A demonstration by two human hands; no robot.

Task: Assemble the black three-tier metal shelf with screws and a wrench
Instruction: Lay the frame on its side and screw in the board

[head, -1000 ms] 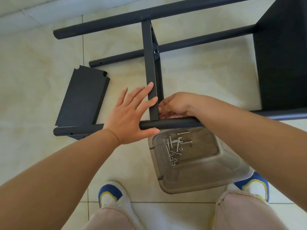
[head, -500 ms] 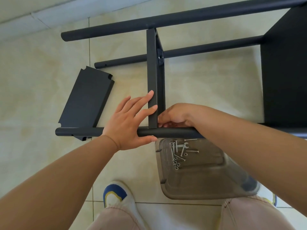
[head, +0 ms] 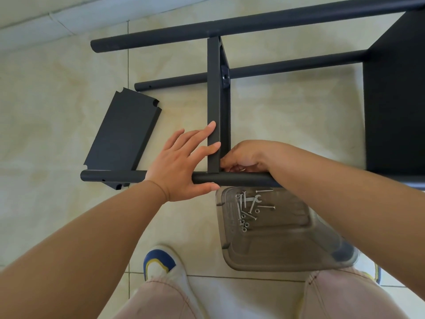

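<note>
Shelf frame (head: 230, 19) lies on its side on floor tiles. Left hand (head: 181, 162) flat on middle tier panel (head: 213, 100), fingers straight and apart, thumb under near pole (head: 230, 178). Right hand (head: 246, 157) curled at same joint; contents hidden. Loose panel (head: 122, 137) left of joint; tray (head: 287, 249) with screws (head: 247, 208) and wrench (head: 254, 200) just below.

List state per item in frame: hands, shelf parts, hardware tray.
left hand: fingers straight, pressing middle shelf panel, thumb under near pole
right hand: fingers curled at the panel-pole joint; what it holds is hidden
loose shelf panel: flat on floor, unattached
far shelf panel: mounted
clear tray: on floor, holds screws, small wrench
</note>
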